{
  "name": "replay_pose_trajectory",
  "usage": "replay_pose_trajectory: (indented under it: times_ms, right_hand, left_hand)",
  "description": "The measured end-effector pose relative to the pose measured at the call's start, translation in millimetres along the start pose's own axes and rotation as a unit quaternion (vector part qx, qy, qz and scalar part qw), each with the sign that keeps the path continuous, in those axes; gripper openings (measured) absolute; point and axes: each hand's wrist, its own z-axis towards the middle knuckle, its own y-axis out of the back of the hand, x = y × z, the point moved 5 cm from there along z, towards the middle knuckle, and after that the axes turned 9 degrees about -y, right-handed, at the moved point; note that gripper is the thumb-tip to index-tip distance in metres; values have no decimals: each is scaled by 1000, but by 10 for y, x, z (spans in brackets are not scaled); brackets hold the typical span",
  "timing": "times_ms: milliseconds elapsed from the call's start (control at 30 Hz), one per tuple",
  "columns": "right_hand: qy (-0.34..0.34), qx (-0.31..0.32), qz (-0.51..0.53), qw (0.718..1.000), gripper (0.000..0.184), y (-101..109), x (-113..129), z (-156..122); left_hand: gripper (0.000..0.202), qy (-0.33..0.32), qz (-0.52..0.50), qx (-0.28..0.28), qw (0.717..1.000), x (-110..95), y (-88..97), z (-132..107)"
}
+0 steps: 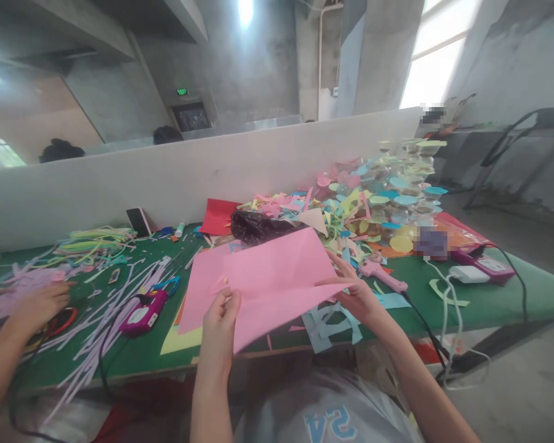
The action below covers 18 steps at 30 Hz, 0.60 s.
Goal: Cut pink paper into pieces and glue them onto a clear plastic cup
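Observation:
A large sheet of pink paper (279, 264) is held up between my two hands above the table's front edge. My left hand (222, 311) pinches its left side, thumb on top. On the right, my right hand (351, 289) grips the opposite edge, with part of the fingers behind the paper. The sheet bends upward along its right side. Beneath and left of it lies another pink sheet (196, 295), on top of a yellow sheet (180, 341). A pink glue gun (382, 275) rests just right of my right hand, near light-blue paper cutouts (330, 326).
Colourful paper scraps (351, 215) and a black plastic bag (258, 227) fill the back. Stacked clear cups (410, 178) rise at right. Purple power strips (144, 312) and white cables (447, 307) lie about. At left, a co-worker's hand (41, 304) is beside lilac strips (115, 307).

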Motion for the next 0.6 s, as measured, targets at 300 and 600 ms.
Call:
replay_pose_trajectory:
  times_ms: [300, 600]
  right_hand:
    - [-215, 18, 112, 970, 50, 35, -48, -47]
    - [-226, -40, 100, 968, 46, -43, -6, -61]
  left_hand:
    - [41, -10, -59, 80, 995, -135, -118, -48]
    - [92, -7, -131, 29, 991, -121, -167, -36]
